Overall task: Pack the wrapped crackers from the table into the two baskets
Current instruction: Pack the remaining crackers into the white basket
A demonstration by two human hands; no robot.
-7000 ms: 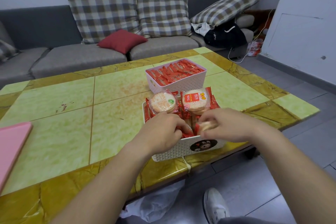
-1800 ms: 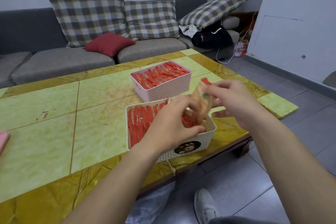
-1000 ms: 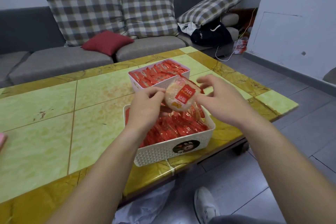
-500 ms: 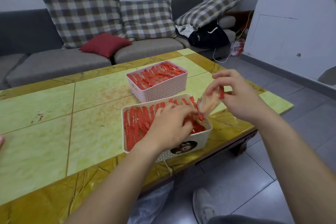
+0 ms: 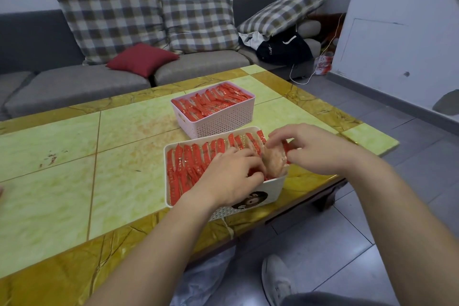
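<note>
Honestly, there's just the one head view here, so going by that. The right hand (image 5: pixel 315 149) is pinching a wrapped cracker (image 5: pixel 274 163) by its top edge and holding it upright over the right end of the near white basket (image 5: pixel 273 187). The left hand (image 5: pixel 231 176) sits inside the same basket with its fingers curled against the row of red packets (image 5: pixel 188 164); whether it's actually gripping one I can't tell, looks more like it's pushing them aside.

The pink basket (image 5: pixel 223 119) behind it looks packed full already, and I see no loose crackers on the table (image 5: pixel 62 169), so this is probably one of the last ones.

My take on doing it well: keep the left hand pressing the row toward the left wall so a slot stays open, slide the cracker in edge-down like its neighbours, and don't force it, since those round crackers probably snap easily. The basket also sits close to the table edge, so push down, not outward.
</note>
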